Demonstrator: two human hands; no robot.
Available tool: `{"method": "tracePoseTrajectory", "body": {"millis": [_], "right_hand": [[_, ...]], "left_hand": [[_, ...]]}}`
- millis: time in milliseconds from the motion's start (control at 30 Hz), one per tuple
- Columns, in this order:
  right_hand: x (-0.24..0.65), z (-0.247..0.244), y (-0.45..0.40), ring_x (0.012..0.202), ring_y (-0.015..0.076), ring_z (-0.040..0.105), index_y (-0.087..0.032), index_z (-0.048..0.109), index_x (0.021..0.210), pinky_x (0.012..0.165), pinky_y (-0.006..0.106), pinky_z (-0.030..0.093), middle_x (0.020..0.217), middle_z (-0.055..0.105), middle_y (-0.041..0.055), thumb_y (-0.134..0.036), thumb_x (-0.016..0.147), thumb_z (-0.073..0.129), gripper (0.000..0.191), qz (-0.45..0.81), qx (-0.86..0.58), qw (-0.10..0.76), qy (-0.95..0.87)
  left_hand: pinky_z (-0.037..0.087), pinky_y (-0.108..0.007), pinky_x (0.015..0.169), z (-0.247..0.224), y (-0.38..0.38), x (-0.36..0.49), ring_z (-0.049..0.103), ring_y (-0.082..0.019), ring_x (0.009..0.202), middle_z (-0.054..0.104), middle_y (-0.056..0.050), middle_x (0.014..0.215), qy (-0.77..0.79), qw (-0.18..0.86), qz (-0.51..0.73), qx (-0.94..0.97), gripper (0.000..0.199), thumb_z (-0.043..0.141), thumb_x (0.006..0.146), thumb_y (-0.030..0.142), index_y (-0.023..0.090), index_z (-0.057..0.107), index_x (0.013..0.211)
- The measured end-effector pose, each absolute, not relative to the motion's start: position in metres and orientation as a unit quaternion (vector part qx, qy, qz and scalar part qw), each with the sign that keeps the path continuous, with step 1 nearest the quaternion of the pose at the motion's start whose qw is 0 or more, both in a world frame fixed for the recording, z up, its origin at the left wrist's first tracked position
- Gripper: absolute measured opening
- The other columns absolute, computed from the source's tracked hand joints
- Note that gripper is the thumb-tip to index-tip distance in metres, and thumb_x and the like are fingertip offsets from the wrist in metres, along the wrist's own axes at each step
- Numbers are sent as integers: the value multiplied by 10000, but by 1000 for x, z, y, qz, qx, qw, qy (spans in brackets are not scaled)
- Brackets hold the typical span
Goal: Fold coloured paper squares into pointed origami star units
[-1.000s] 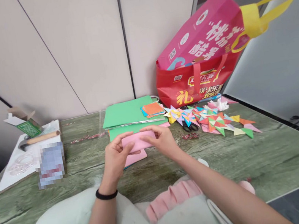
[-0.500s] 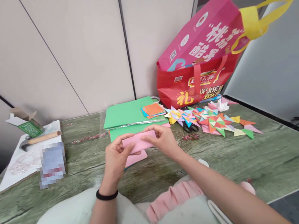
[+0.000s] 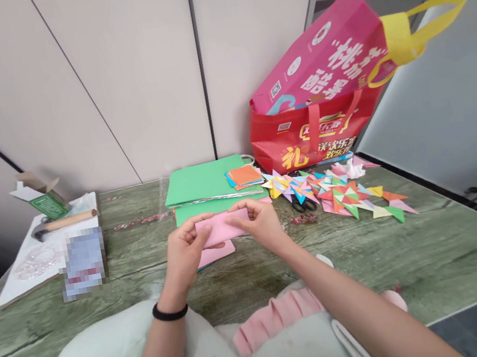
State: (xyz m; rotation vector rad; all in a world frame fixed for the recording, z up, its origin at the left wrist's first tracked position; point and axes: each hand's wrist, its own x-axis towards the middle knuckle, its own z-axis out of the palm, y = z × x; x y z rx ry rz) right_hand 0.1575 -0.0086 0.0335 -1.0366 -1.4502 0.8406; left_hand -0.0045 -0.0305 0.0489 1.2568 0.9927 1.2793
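Note:
A folded piece of pink paper (image 3: 223, 228) is held up between both hands, its long side running left to right. My left hand (image 3: 186, 246) pinches the left end, thumb on the near face and fingers behind. At the right end, my right hand (image 3: 261, 223) grips it the same way. Just below the hands, a small stack of paper sheets (image 3: 219, 254) lies on the table with a pink one on top. Behind the hands are green sheets (image 3: 204, 179), with small square papers (image 3: 245, 175) in orange and blue on their right side.
Folded multicoloured paper pieces (image 3: 346, 196) and black scissors (image 3: 304, 204) lie to the right. Behind them stands a red gift bag (image 3: 282, 140). On the left, a hammer (image 3: 73, 220) rests on a white board (image 3: 12, 286) near an open box (image 3: 49, 202). A pale plush (image 3: 110, 342) sits against the near edge.
Little differs. The left fingers and thumb have shifted slightly on the pink paper, and both hands stay in the same place.

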Motion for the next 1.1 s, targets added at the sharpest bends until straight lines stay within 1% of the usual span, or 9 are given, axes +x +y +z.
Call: {"method": "tracePoseTrajectory", "body": {"millis": [133, 300, 433, 633, 800, 933, 1100], "right_hand": [[158, 34, -8, 630, 134, 554, -172, 615, 739, 545, 236, 415, 728, 643, 10, -342, 643, 667, 202, 353, -443, 552, -612], [158, 33, -8, 640, 136, 558, -169, 615, 745, 556, 238, 419, 730, 641, 12, -342, 642, 668, 209, 362, -433, 555, -611], [158, 34, -8, 651, 135, 563, -164, 617, 747, 573, 237, 424, 735, 645, 13, -325, 642, 672, 200, 360, -427, 561, -611], [158, 35, -9, 662, 134, 563, -157, 619, 753, 581, 230, 422, 745, 649, 18, -315, 643, 676, 201, 353, -424, 566, -613], [158, 34, -9, 653, 133, 559, -161, 622, 749, 571, 229, 416, 738, 647, 15, -321, 648, 671, 195, 348, -427, 565, -615], [157, 33, -8, 654, 131, 557, -161, 624, 752, 569, 225, 412, 743, 646, 14, -325, 646, 672, 201, 351, -425, 566, -614], [158, 33, -8, 636, 126, 547, -156, 624, 763, 551, 222, 399, 747, 646, 17, -321, 645, 672, 209, 348, -428, 563, -615]], "left_hand": [[556, -245, 505, 50, -30, -5, 589, -106, 531, 625, 14, 638, 426, 508, 539, 520, 315, 656, 692, 326, 146, 647, 951], [545, -246, 512, 51, -30, -4, 589, -111, 525, 617, 23, 607, 434, 490, 543, 526, 289, 657, 687, 320, 145, 660, 917], [518, -221, 493, 52, -31, -4, 566, -95, 502, 598, 36, 573, 433, 484, 544, 532, 298, 653, 688, 303, 143, 647, 939], [402, -138, 422, 50, -30, -6, 464, -41, 446, 528, 64, 503, 446, 449, 535, 560, 265, 626, 715, 280, 141, 635, 941], [368, -134, 414, 49, -30, -7, 412, -34, 427, 454, 79, 465, 448, 426, 535, 576, 251, 611, 727, 271, 151, 634, 946], [338, -141, 395, 50, -30, -7, 407, -40, 424, 458, 68, 468, 459, 415, 529, 581, 240, 614, 720, 281, 145, 642, 917], [333, -146, 403, 48, -29, -8, 415, -44, 432, 471, 60, 474, 459, 414, 526, 585, 235, 607, 727, 288, 148, 642, 913]]}}
